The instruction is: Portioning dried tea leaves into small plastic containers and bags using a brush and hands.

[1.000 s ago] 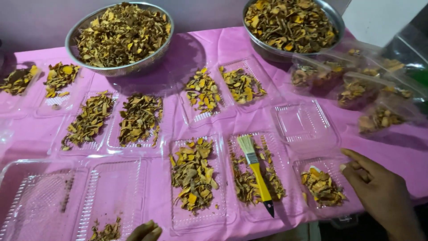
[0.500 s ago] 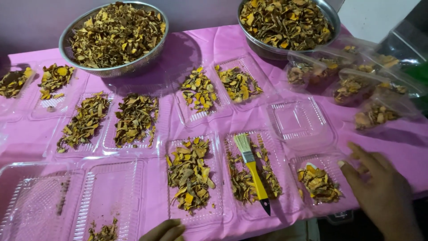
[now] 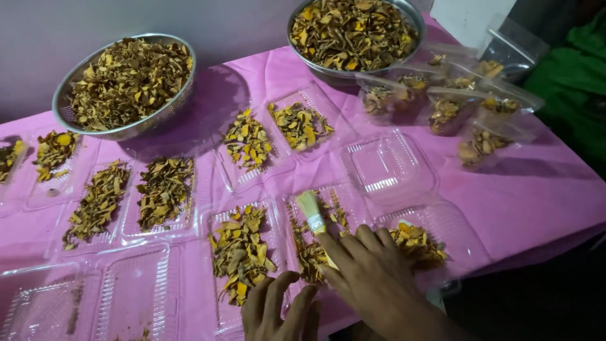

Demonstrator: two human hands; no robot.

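Clear trays (image 3: pixel 240 252) and steel bowls (image 3: pixel 123 88) hold dried orange-brown chips; right hand (image 3: pixel 372 278) lies flat, fingers spread, over brush (image 3: pixel 311 213), bristles pointing away; left hand (image 3: pixel 281 312) loosely spread, empty.

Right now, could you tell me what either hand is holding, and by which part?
The right hand covers the brush handle; a closed grip cannot be told. The left hand holds nothing.

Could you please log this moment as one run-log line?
right hand: on brush | left hand: at tray of dried pieces | pink table
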